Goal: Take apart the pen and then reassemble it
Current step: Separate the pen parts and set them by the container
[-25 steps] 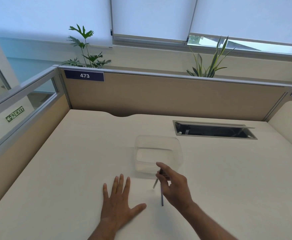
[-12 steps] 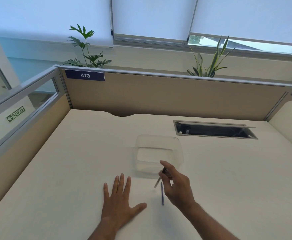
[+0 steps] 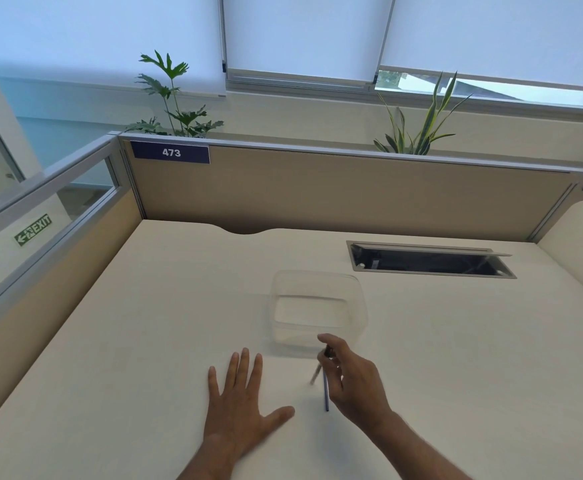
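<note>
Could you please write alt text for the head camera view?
A right hand pinches a pen part above a thin blue piece lying on a cream desk; the left hand rests flat, before a clear container.

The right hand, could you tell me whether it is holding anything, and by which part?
The right hand pinches a pen part by its upper end; the left hand holds nothing.

Container (image 3: 317,306) on tabletop (image 3: 144,341), cable hatch (image 3: 428,261) behind-right of it. Thin rod (image 3: 326,393) lies before container, between left hand (image 3: 241,403) and right hand (image 3: 356,382).
</note>
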`<state>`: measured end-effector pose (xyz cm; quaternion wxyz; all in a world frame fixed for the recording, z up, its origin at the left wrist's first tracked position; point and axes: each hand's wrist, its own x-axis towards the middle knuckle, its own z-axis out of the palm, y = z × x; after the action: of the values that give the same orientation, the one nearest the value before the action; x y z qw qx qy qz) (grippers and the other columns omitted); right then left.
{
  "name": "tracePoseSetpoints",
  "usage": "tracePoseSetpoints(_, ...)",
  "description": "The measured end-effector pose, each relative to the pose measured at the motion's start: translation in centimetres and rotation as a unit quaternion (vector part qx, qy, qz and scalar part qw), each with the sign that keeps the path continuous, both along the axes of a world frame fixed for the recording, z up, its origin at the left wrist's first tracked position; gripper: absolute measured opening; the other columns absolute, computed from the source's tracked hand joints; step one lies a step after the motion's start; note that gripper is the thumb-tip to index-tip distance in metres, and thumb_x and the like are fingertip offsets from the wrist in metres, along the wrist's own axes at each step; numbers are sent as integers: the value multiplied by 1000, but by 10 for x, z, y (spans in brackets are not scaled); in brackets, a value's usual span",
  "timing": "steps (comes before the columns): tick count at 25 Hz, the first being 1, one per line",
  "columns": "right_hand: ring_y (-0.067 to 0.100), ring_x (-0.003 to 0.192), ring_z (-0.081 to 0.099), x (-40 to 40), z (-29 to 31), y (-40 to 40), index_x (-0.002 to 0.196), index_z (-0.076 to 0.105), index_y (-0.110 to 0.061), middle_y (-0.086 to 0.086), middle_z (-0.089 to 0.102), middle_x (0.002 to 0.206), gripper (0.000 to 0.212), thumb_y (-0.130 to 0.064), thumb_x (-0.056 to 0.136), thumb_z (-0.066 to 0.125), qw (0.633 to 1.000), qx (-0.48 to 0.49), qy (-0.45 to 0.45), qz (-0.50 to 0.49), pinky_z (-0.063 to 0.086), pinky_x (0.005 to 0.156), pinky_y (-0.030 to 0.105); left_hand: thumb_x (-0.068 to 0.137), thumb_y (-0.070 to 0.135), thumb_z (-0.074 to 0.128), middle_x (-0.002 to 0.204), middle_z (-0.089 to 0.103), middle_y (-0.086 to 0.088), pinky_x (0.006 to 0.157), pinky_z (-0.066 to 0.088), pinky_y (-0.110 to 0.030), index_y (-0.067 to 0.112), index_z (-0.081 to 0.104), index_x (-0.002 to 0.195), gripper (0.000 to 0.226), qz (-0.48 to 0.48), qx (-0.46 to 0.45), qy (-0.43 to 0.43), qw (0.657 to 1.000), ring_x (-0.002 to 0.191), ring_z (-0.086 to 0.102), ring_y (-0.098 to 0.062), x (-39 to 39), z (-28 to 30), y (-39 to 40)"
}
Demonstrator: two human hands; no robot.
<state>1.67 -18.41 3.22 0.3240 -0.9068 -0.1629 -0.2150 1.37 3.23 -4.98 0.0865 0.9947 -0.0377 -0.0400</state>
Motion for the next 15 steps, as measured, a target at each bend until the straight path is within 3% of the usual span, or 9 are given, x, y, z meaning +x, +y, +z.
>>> tracePoseSetpoints(8,3,69,68,5,12,1,123,52,-26,-11,71,85,39,-14,89,65,997,63,-35,-15,58,59,24,59,100,8,164,-11,-1,113,-19,-60,26,-2,154,121,8,-13,3,1000,148,-18,-20,2,-1,-2)
tracePoseSetpoints(10,2,68,68,5,14,3,123,52,-26,-13,70,84,38,-16,88,64,997,69,-40,-13,59,58,25,59,100,17,165,-6,1,111,-20,-58,28,5,154,120,15,-28,18,999,149,-14,-19,6,2,-2)
tracePoseSetpoints(12,3,68,67,5,17,4,122,52,-27,-15,68,84,37,-17,88,63,996,77,-40,-13,59,57,28,62,94,32,163,11,8,114,-12,-53,33,19,151,109,14,-59,20,998,150,0,-15,10,8,-5)
tracePoseSetpoints(15,1,69,67,5,23,7,122,53,-27,-15,68,83,37,-18,88,64,995,89,-45,-4,59,57,26,73,72,58,144,47,15,116,14,-43,39,46,136,73,-7,-155,-27,987,138,33,-9,13,15,-20)
